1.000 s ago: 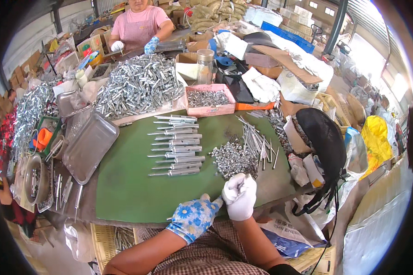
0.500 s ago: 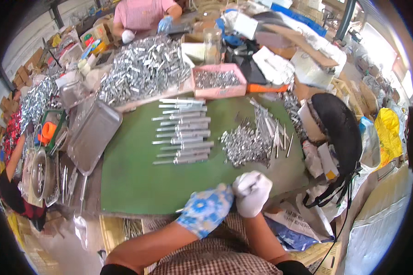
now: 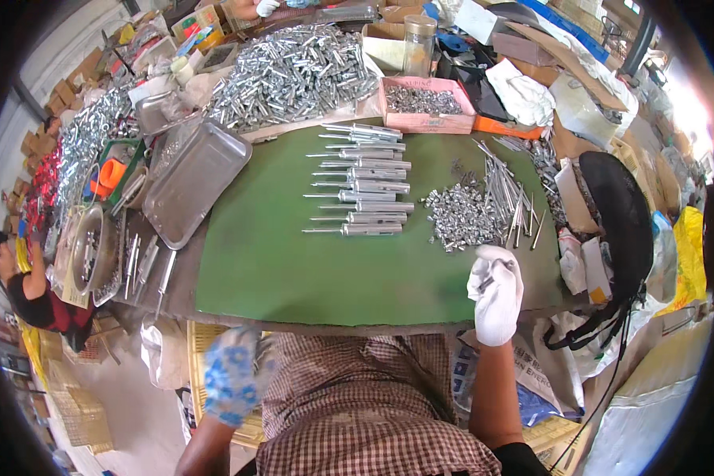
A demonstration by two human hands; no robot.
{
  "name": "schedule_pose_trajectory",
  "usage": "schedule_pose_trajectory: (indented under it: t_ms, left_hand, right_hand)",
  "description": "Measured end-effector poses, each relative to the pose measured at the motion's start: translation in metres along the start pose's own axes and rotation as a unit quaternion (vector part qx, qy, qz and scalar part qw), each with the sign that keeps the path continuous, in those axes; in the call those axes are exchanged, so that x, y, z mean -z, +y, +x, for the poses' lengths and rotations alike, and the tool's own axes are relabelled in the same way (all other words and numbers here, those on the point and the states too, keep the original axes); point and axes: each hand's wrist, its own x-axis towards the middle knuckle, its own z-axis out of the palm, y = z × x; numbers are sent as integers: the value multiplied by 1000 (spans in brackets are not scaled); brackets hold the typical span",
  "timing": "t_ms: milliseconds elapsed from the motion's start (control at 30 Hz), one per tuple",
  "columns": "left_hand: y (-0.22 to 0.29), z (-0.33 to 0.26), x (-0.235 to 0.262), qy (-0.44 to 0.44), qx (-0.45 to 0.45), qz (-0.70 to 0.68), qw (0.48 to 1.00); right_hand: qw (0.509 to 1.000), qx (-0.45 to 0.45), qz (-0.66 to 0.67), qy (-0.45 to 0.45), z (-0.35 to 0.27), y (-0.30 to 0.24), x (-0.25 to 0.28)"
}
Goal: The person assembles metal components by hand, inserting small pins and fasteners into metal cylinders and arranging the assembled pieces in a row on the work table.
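Note:
My right hand (image 3: 496, 295), in a white glove, is over the front right of the green tabletop (image 3: 270, 278). Its fingers are curled in; a small greyish bit shows between them, too small to name. Just beyond it lie a pile of small shiny metal pieces (image 3: 458, 218) and a bundle of thin metal rods (image 3: 506, 186). My left hand (image 3: 232, 377), in a blue flowered glove, hangs below the table's front edge, smeared by motion, so its fingers cannot be read. Several metal tubes with thin rods sticking out leftward (image 3: 373, 196) lie stacked in a column mid-table.
A big heap of metal tubes (image 3: 293, 75) stands at the back, beside a pink box of small parts (image 3: 428, 119). A metal tray (image 3: 198, 182) lies left, a black bag (image 3: 615, 222) right. Co-workers are at the far side and far left (image 3: 36, 285).
My hands have parted from together at the table's front edge. The left went down and left, the right slightly up and right. The view has shifted, so the table sits differently.

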Motion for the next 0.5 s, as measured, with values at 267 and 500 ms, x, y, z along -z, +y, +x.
schedule_pose_trajectory:
  t_ms: [267, 500]
  left_hand:
    - [54, 108, -15, 97, -178, -90, 975]
    - [74, 183, -68, 37, -179, -46, 982]
  right_hand:
    - [996, -27, -74, -43, -4, -6, 3]
    - [992, -11, -109, -56, -8, -7, -3]
